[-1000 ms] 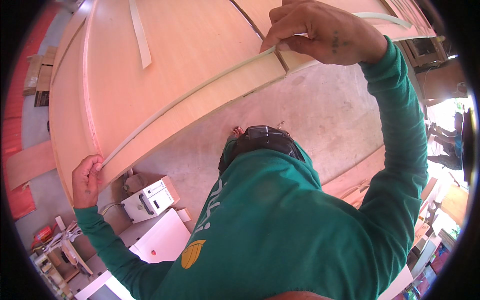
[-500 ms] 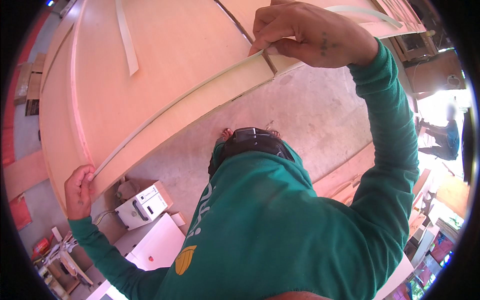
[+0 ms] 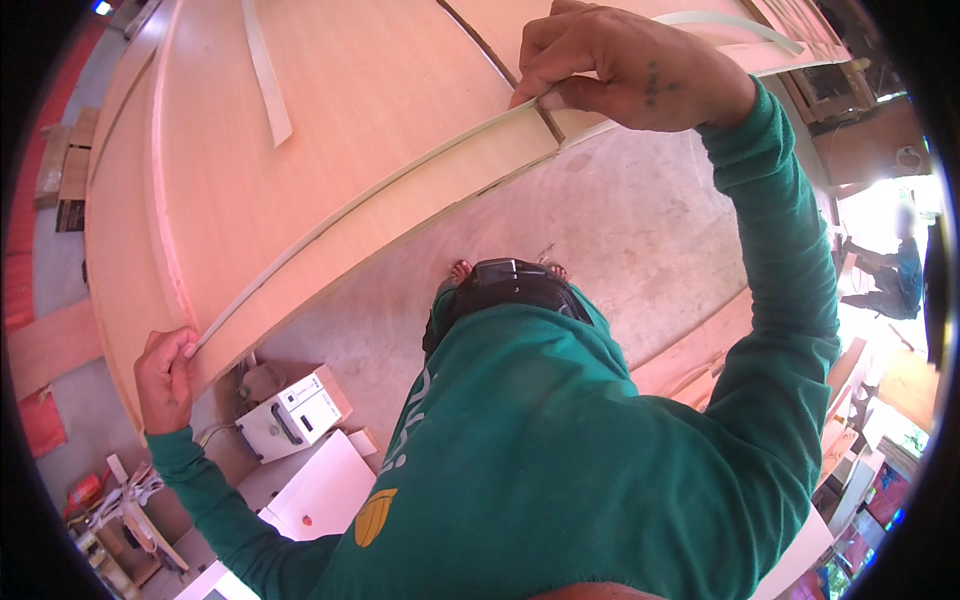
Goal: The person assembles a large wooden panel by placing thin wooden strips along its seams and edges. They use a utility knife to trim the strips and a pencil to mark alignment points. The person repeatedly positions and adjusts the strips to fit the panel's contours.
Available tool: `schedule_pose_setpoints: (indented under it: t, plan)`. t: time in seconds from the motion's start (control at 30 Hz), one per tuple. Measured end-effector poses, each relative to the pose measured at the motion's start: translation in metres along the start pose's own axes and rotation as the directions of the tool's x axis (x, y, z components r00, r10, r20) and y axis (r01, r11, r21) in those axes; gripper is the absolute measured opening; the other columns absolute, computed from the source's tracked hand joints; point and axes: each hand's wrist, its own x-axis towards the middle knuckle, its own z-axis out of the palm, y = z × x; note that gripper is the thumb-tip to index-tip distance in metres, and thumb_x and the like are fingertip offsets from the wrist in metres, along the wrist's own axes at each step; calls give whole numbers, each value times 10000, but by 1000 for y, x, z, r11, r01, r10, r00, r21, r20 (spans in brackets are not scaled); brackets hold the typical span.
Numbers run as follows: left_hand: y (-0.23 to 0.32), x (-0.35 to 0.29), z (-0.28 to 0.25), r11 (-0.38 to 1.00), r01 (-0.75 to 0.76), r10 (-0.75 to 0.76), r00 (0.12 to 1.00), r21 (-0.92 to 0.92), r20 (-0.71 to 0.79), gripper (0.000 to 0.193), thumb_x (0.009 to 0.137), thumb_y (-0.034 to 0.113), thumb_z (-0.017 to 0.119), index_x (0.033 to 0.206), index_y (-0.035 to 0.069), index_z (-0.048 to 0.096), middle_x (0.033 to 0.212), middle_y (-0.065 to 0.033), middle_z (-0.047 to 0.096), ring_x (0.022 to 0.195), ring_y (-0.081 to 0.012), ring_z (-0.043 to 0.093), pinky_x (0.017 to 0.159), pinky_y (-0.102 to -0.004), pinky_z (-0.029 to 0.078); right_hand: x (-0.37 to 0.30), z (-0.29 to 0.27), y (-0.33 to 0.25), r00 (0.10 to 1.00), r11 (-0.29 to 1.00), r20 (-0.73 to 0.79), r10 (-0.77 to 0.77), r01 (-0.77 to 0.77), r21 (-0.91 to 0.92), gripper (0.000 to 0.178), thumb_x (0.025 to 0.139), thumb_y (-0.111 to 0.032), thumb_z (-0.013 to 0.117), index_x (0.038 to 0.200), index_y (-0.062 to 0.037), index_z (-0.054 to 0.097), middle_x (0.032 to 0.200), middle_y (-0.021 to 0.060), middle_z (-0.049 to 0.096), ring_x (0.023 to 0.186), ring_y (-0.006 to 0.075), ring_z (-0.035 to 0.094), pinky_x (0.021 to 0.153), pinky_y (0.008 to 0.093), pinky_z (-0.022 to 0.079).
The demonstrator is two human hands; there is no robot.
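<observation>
A long, narrow pale strip (image 3: pixel 300 244) stretches along the near edge of a light wooden panel (image 3: pixel 380 100). At the strip's left end, my left hand (image 3: pixel 167 378) pinches it between thumb and fingers by the panel's near left corner. My right hand (image 3: pixel 635 75) grips the strip farther right, near a dark gap (image 3: pixel 478 40) between panel sections; its fingertips are closed on the strip. Farther back lies a loose pale strip (image 3: pixel 265 80) on the panel. Beyond my right wrist curves another pale strip (image 3: pixel 735 20).
A white box-shaped machine (image 3: pixel 292 415) stands on the floor at the lower left, beside a white board (image 3: pixel 325 485). Wooden boards (image 3: pixel 690 350) lie on the right. In the bright opening at far right sits another person (image 3: pixel 890 270). Stacked wood pieces (image 3: pixel 72 175) rest at far left.
The view has shifted slightly, so the panel and strips appear a little farther right. Both hands keep their hold on the strip, with hardly any movement along it.
</observation>
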Motion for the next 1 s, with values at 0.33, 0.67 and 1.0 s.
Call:
schedule_pose_setpoints:
  t: [0.33, 0.67, 1.0]
  plan:
    - [7, -1, 4, 998, -11, 10, 1000, -60, -19, 130, 1092, 63, 665, 1070, -46, 731, 1081, -74, 633, 869, -160, 609, 755, -291, 531, 4, 2, -3, 1000, 999, 12, -14, 15, -30, 228, 983, -96, 662, 1169, -25, 775, 1025, 131, 715, 1009, 337, 657, 968, 444, 470]
    - [8, -2, -8, 994, 83, -76, 994, -78, 82, 193, 1042, 125, 700, 1179, -10, 723, 1263, -79, 618, 1119, -205, 612, 940, -301, 515, 4, 9, 7, 988, 991, -69, -136, 135, -27, 195, 933, -110, 681, 1058, -15, 797, 992, 165, 730, 971, 373, 683, 946, 469, 501]
    - [235, 73, 66, 956, -294, 278, 909, -2, -311, 440, 1006, 252, 794, 1373, 20, 721, 1369, -140, 732, 1291, -260, 672, 1106, -430, 513, -3, 21, -4, 981, 980, -112, 159, -171, -106, 182, 954, -113, 729, 1070, -20, 834, 996, 138, 741, 1023, 360, 709, 925, 466, 567]
